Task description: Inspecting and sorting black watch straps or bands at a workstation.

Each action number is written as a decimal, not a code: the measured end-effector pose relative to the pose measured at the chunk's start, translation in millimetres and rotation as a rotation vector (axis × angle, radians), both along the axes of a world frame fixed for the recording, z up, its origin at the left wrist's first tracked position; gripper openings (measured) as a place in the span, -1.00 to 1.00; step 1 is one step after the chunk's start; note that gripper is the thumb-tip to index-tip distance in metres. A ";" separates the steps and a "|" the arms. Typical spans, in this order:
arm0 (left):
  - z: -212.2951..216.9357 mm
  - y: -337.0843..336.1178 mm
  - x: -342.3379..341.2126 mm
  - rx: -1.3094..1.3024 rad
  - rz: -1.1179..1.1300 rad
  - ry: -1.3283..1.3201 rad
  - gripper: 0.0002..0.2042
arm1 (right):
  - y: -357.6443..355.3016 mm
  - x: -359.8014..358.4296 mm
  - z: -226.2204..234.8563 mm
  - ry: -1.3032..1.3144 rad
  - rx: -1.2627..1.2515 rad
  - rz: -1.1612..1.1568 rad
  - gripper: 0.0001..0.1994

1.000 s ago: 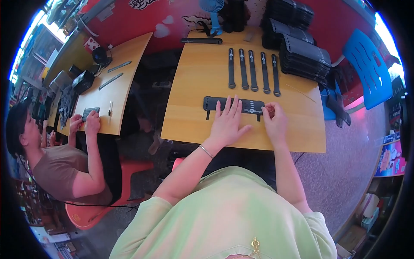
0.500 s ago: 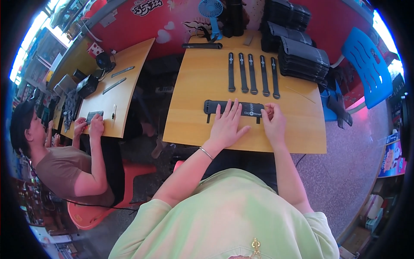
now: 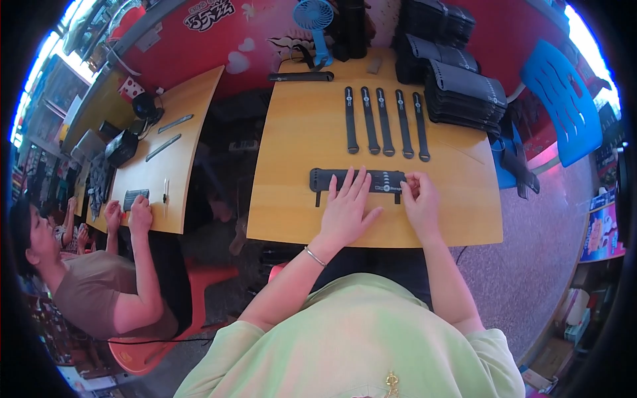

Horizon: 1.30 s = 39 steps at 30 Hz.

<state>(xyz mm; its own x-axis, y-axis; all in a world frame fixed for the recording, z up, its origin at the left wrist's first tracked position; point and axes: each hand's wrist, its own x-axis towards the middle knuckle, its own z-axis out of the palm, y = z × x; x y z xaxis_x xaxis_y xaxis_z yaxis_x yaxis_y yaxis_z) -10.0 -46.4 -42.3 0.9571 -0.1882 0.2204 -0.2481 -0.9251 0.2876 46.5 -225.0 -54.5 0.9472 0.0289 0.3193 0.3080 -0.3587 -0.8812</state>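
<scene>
A black flat panel (image 3: 378,180) with white printing and a row of holes along its left end lies crosswise on the near part of the table. Two short black strap ends stick out below its near edge. My left hand (image 3: 346,207) rests flat on the panel's middle, fingers spread. At the panel's right end my right hand (image 3: 421,200) has thumb and fingers pinched together on the corner; the fingertips partly hide what they grip. Beyond the panel, several black straps (image 3: 381,123) lie side by side, each with a buckle-like loop at the near end.
Stacks of black panels (image 3: 464,99) stand at the table's far right. A blue fan (image 3: 313,16) and a black rolled strip (image 3: 302,77) are at the far left. A blue chair (image 3: 564,99) stands right. A co-worker (image 3: 99,285) sits at another table (image 3: 176,152) on the left.
The view has tilted a little, so the table appears slightly lower. My hands keep their places on the panel. The co-worker's head is tipped back more than before.
</scene>
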 end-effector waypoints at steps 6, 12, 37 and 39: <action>-0.5 1.8 1.5 -0.037 -0.016 -0.021 -0.34 | 2.6 -2.7 7.3 0.017 -0.080 0.003 -0.86; 1.8 2.4 3.9 -0.056 -0.017 -0.025 -0.34 | 3.7 -2.0 10.9 0.037 -0.095 -0.002 -0.87; 3.9 2.8 1.9 -0.061 0.001 -0.021 -0.37 | 2.3 -1.0 5.1 -0.012 -0.173 0.043 -0.86; 3.5 2.3 1.6 -0.036 0.024 0.051 -0.37 | 2.0 -1.5 4.9 -0.002 -0.174 0.041 -0.86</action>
<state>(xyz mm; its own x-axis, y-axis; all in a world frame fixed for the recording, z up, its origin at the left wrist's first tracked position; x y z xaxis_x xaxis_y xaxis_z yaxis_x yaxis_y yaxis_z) -8.3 -44.1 -38.8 0.9715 -0.1577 0.1772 -0.2099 -0.9196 0.3322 44.9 -222.9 -49.6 0.9433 0.1227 0.3084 0.3277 -0.4926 -0.8062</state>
